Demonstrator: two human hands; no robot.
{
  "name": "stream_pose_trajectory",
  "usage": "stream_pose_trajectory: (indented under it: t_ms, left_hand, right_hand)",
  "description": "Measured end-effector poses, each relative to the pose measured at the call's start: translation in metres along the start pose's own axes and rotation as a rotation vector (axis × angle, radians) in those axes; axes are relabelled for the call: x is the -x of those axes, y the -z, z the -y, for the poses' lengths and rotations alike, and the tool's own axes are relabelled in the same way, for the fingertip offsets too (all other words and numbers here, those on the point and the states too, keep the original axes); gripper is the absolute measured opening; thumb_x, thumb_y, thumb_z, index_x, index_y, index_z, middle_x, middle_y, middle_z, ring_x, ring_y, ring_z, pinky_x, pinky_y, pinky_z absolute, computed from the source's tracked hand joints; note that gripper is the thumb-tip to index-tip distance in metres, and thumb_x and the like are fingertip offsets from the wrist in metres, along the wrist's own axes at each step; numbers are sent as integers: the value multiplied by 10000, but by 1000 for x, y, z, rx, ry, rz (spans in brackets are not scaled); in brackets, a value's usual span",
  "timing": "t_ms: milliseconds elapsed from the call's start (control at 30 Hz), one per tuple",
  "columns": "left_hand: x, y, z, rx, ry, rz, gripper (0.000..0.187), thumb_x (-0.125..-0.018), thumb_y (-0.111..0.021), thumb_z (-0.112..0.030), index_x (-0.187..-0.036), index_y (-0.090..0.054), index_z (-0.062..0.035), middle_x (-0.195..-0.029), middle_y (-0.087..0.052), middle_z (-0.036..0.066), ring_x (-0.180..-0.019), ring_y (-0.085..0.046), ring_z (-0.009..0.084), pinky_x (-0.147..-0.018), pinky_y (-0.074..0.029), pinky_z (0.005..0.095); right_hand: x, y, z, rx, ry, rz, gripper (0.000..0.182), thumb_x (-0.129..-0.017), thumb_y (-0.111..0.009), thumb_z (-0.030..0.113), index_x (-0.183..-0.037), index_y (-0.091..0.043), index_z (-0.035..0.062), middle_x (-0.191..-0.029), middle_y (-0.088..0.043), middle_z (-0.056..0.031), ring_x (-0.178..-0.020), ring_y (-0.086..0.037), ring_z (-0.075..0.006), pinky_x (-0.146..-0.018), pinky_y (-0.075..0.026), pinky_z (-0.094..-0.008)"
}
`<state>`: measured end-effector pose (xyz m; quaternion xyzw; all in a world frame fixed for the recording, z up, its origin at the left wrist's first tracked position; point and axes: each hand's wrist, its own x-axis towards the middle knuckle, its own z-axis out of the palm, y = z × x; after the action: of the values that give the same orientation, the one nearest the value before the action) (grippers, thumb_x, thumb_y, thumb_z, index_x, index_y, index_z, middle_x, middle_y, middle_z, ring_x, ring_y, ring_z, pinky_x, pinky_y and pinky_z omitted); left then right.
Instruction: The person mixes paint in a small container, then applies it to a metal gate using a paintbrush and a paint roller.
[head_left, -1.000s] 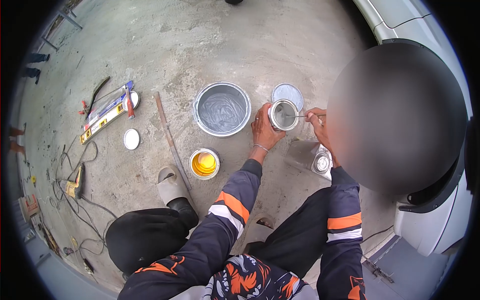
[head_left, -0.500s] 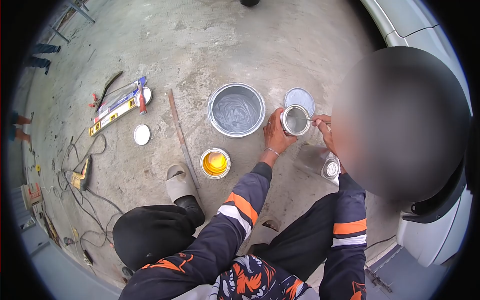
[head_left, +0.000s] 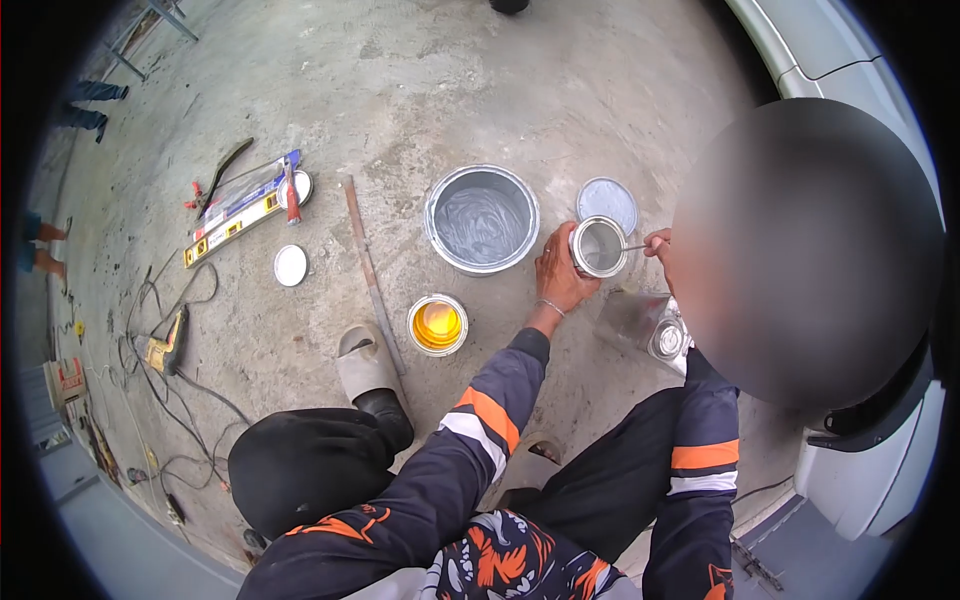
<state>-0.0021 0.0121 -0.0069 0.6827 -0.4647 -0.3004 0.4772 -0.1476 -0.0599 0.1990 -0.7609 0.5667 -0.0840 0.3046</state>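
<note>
My left hand is wrapped round a small open paint tin, tilted toward me, with grey residue inside. A thin metal stirring tool reaches to the tin's rim, pinched in my right hand; a large blurred patch hides part of that hand. Behind the tin lies a round lid with a grey face. To the left stands a wide bucket of grey paint. Nearer me is an open tin holding yellow-amber liquid.
A clear container with a silver cap lies beside my right forearm. On the left are a spirit level, a white lid, a metal strip, a corded power tool and tangled cables. A white vehicle borders the right; other people's legs show far left.
My right hand has shifted slightly right, away from the tin, and more of the tool's shaft shows. My left hand keeps its hold. The whole view has shifted a little.
</note>
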Motion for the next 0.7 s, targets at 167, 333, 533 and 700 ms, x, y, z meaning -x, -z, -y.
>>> stream_pose_trajectory:
  t_ms: [167, 333, 533, 700]
  left_hand:
    - [-3, -2, 5, 30, 28, 41, 1145, -614, -949, -274, -1565, -326, -139, -1498, -528, 154, -1422, -496, 369, -1098, -445, 553]
    - [-1, 0, 7, 41, -14, 38, 1158, -610, -948, -260, -1574, -317, -145, -1502, -526, 166, -1420, -501, 375, -1106, -439, 551]
    - [-2, 2, 3, 11, -45, 5, 1114, -622, -948, -245, -1551, -344, -141, -1461, -561, 164, -1372, -540, 383, -1082, -465, 539]
    - [-4, 1, 2, 21, -62, -24, 1074, -634, -942, -231, -1534, -362, -135, -1424, -585, 176, -1318, -577, 400, -1070, -489, 528]
  right_hand:
    - [2, -4, 1, -72, 75, 112, 293, -1050, -611, 221, -1071, -787, -13, -1026, -791, -130, -996, -730, -274, -929, -536, -388]
    - [-1, -9, -10, -71, 224, -66, 246, -1031, -645, 191, -1070, -792, -2, -1072, -789, -134, -1021, -728, -275, -943, -541, -396]
    - [-2, 1, -9, 25, 166, 10, 213, -1018, -684, 207, -1108, -805, 56, -1058, -784, -160, -1013, -726, -313, -932, -544, -407]
    - [3, -8, -6, -138, 151, 136, 198, -1009, -683, 176, -1107, -804, 53, -1030, -792, -141, -1034, -716, -303, -934, -538, -412]
